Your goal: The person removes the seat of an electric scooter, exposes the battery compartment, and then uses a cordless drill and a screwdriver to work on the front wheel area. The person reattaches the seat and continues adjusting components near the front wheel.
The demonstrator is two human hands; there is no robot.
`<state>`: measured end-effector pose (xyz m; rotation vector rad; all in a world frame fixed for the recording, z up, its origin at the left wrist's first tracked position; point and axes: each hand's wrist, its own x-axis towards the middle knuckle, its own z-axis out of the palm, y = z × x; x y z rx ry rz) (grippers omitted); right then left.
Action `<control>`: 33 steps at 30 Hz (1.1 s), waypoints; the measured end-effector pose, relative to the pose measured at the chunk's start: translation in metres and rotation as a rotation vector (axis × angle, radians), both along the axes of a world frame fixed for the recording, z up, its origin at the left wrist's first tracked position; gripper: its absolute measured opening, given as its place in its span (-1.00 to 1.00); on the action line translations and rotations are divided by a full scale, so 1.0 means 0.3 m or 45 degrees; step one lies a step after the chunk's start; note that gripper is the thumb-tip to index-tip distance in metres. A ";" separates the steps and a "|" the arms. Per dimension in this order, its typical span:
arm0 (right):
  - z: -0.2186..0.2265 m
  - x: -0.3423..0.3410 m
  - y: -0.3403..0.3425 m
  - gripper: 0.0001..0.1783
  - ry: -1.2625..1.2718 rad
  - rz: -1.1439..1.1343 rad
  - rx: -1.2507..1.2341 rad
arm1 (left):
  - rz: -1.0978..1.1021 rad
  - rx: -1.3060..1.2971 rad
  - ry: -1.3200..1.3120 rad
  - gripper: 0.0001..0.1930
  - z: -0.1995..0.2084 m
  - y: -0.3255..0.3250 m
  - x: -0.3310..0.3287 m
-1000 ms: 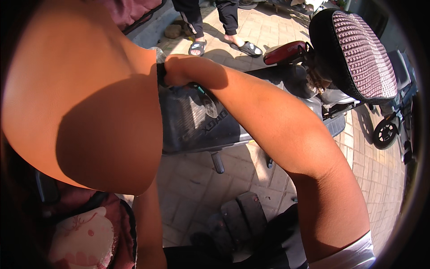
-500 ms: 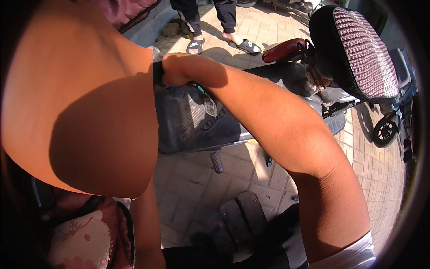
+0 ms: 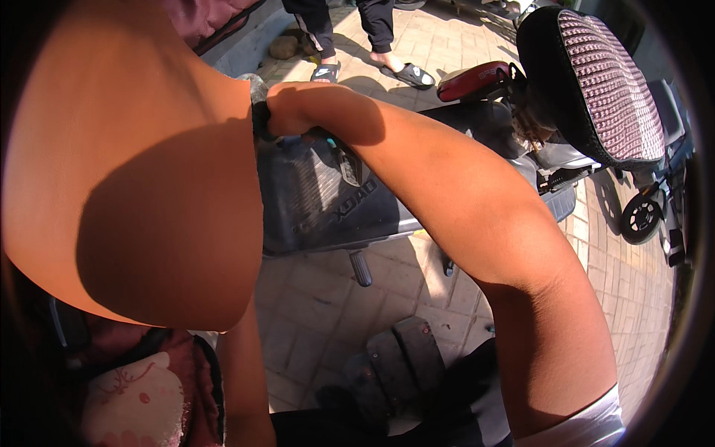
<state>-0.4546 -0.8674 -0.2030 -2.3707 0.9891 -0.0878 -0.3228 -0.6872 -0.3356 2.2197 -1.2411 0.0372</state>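
A large, smooth orange-brown sheet (image 3: 164, 149), leather-like with a rough right edge, fills the left side and bears a round dark shadow. My left forearm (image 3: 246, 380) rises from below and passes behind it, so my left hand is hidden. My right arm bends across from the lower right. At the sheet's upper right edge my right hand (image 3: 287, 110) is closed beside a black part, its fingertips mostly hidden. Just below this hand a narrow teal and grey item (image 3: 348, 165) shows over the dark scooter floorboard (image 3: 316, 208); whether the hand holds it is unclear.
A scooter seat or headrest with a pink-white patterned cover (image 3: 614, 82) stands at upper right, near a red part (image 3: 473, 82). Another person's feet in black slides (image 3: 413, 74) stand beyond. A maroon cloth with a pale figure (image 3: 134, 402) lies lower left. Paving surrounds the scooter.
My right hand has shifted very slightly up and left, staying at the sheet's edge. Otherwise the sheet and both arms keep nearly the same places.
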 end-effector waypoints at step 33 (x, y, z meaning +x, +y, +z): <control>-1.132 -1.669 1.368 -0.73 -0.967 -1.823 1.028 | -0.618 0.764 0.241 -0.68 -0.671 0.253 0.182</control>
